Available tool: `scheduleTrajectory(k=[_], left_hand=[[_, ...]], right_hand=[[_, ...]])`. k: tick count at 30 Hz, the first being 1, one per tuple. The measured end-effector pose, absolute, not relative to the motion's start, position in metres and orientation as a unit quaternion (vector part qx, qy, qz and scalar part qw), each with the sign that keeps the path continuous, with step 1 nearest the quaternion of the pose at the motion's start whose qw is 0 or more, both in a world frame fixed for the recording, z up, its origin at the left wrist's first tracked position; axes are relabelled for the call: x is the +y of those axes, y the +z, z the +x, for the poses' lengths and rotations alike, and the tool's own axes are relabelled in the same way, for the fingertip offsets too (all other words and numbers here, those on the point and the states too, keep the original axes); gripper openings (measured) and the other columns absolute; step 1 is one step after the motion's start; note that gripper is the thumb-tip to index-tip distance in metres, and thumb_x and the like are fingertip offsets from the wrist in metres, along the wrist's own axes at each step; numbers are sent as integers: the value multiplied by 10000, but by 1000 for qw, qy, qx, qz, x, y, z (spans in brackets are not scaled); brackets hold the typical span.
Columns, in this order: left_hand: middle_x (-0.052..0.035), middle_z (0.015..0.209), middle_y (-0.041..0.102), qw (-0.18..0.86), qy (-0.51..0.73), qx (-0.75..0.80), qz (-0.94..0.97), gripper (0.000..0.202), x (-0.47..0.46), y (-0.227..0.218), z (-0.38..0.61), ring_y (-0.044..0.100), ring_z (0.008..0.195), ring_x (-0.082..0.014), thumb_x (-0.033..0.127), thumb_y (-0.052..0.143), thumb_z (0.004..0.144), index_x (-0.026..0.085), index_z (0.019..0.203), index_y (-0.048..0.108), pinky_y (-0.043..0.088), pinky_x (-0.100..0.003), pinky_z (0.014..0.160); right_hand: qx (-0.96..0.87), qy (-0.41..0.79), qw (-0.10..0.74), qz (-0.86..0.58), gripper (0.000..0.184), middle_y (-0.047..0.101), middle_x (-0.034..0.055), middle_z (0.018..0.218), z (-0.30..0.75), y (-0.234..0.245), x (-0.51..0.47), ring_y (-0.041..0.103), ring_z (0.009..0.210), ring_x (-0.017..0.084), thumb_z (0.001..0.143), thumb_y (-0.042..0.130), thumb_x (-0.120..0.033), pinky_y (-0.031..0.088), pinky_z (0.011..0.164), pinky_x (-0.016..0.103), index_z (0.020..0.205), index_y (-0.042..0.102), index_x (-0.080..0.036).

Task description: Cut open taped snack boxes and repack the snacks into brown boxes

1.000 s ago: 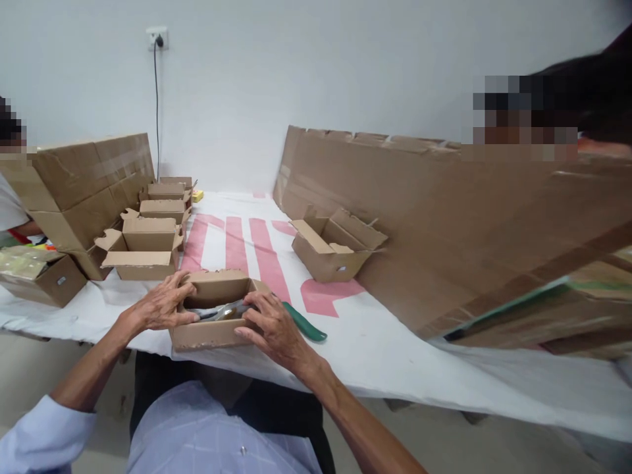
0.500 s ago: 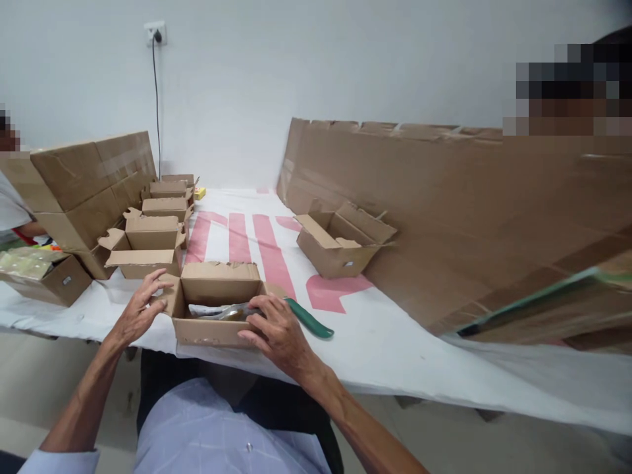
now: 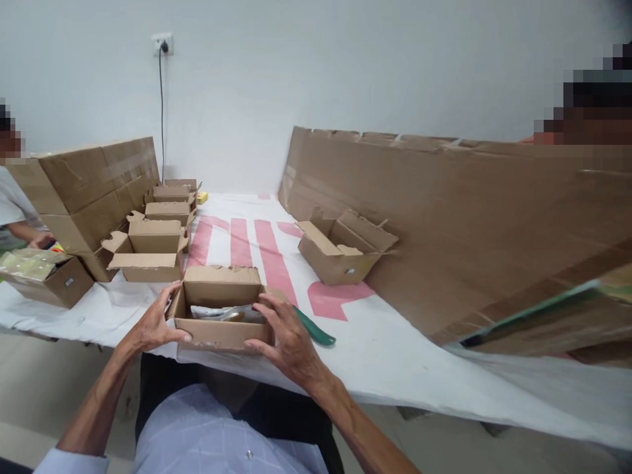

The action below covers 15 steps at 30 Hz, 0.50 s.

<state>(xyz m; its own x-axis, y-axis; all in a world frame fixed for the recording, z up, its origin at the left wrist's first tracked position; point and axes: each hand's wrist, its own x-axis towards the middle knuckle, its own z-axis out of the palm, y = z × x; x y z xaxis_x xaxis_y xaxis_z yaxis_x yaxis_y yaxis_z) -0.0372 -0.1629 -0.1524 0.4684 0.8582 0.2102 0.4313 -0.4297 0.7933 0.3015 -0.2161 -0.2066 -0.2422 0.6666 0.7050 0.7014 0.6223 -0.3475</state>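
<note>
An open cardboard box (image 3: 217, 334) sits at the table's front edge, its back flap standing up. Inside lie clear plastic-wrapped items (image 3: 230, 313), whose kind I cannot make out. My left hand (image 3: 157, 322) grips the box's left end, thumb against the front wall and fingers along the side. At the right end, my right hand (image 3: 289, 339) holds the box with thumb in front and fingers over the edge, hiding that corner. A green curved object (image 3: 316, 328), perhaps a handle, lies on the table just beyond my right hand.
Open cardboard boxes (image 3: 148, 271) stand in a row at left beside stacked cartons (image 3: 74, 174). Another open box (image 3: 336, 263) stands right of centre, before a large cardboard sheet (image 3: 444, 217). At far left, a person's hand (image 3: 40, 238) is near a filled box (image 3: 69, 283).
My left hand has moved from the left flap down onto the box's side and front. The left flap no longer sticks outward. My right hand has shifted slightly right along the box.
</note>
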Motion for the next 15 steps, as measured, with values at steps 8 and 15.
scheduleTrajectory(k=[8, 15], left_hand=[[-190, 1640, 315, 300, 361, 384, 795, 1277, -170, -169, -26, 313, 1544, -454, 553, 962, 637, 265, 1663, 259, 331, -634, 1253], [-179, 1632, 289, 219, 360, 395, 816, 1275, -195, -178, -27, 308, 1540, -440, 403, 949, 678, 313, 1684, 171, 341, -643, 1237]], right_hand=[[-669, 218, 481, -522, 1063, 377, 175, 1679, 304, -235, -221, 384, 1546, 369, 810, 853, -392, 379, 1238, 599, 1659, 225, -276], [-677, 204, 514, -486, 1118, 346, 156, 1698, 300, -241, -236, 355, 1562, 358, 782, 884, -331, 347, 1261, 589, 1668, 203, -293]])
